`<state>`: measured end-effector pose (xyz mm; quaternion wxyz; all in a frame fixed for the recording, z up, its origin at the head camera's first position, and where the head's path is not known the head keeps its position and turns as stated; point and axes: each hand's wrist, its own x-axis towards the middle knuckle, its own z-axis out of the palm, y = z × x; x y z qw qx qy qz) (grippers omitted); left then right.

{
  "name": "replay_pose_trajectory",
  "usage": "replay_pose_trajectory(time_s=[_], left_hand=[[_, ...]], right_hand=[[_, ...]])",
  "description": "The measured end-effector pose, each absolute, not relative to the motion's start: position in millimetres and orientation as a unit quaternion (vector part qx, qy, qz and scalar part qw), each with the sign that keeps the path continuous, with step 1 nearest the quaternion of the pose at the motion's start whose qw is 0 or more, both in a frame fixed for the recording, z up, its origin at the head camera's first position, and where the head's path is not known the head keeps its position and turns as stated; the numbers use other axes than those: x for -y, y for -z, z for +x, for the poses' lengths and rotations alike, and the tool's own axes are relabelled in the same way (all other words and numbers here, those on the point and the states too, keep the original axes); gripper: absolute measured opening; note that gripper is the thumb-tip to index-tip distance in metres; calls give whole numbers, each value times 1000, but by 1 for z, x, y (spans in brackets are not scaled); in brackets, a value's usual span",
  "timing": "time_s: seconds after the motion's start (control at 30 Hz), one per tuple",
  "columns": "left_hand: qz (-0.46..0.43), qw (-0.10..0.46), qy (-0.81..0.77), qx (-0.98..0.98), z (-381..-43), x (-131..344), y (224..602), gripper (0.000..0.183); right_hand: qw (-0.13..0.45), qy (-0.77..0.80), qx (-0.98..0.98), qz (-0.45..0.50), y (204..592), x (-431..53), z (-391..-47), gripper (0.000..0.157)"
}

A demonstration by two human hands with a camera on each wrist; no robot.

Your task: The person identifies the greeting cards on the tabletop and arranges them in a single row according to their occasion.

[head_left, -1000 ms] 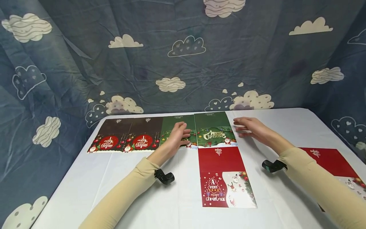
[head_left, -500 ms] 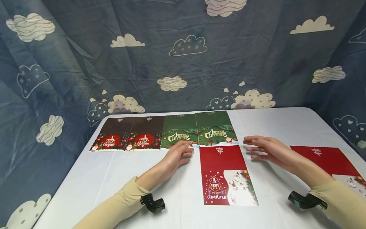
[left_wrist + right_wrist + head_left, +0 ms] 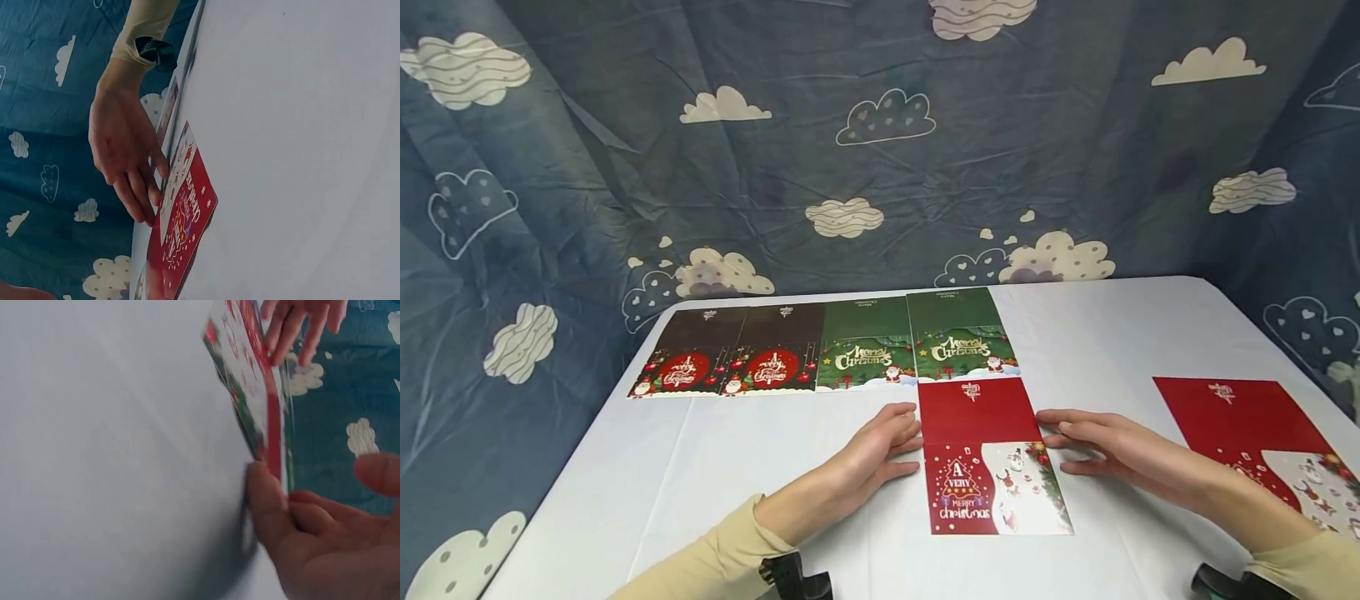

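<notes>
In the head view, an unfolded red Christmas card (image 3: 981,412) lies flat on the white table, its top edge meeting a green card (image 3: 962,346). Beside its left edge is my left hand (image 3: 872,454), fingers extended, tips at the edge. My right hand (image 3: 1097,446) is at the opposite edge with its fingers fairly straight. The right wrist view shows my right hand (image 3: 337,537) close up, its fingertips by the card's edge (image 3: 274,431). Across the card there, the left hand's fingers (image 3: 290,328) touch or nearly touch it. Neither hand visibly grips the card.
A second green card (image 3: 867,358) and two dark cards (image 3: 771,350) (image 3: 685,350) continue the row leftward along the table's back. Another red card (image 3: 1247,417) lies at the right, partly behind my right forearm. A cloud-patterned cloth (image 3: 880,183) hangs behind the white table (image 3: 760,467).
Both hands have come down from the green cards toward the near red card. They now stand at its left and right edges. The cards look unmoved.
</notes>
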<state>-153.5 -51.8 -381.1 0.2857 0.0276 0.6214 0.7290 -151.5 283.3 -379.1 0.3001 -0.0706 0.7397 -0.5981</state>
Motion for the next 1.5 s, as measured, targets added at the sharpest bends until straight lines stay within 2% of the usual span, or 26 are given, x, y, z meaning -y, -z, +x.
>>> replay_pose_trajectory(time_s=[0.23, 0.5, 0.9, 1.5], left_hand=[[8, 274, -768, -578, -143, 49, 388, 55], [-41, 264, -806, -528, -126, 44, 386, 66], [-31, 243, -799, -549, -118, 42, 386, 59], [13, 233, -809, -539, -138, 22, 378, 67]], right_hand=[[323, 674, -664, -8, 386, -280, -142, 67], [305, 667, -679, 23, 388, -267, -129, 71], [292, 656, -696, 34, 388, -264, -116, 68], [163, 638, -752, -10, 382, -278, -129, 62]])
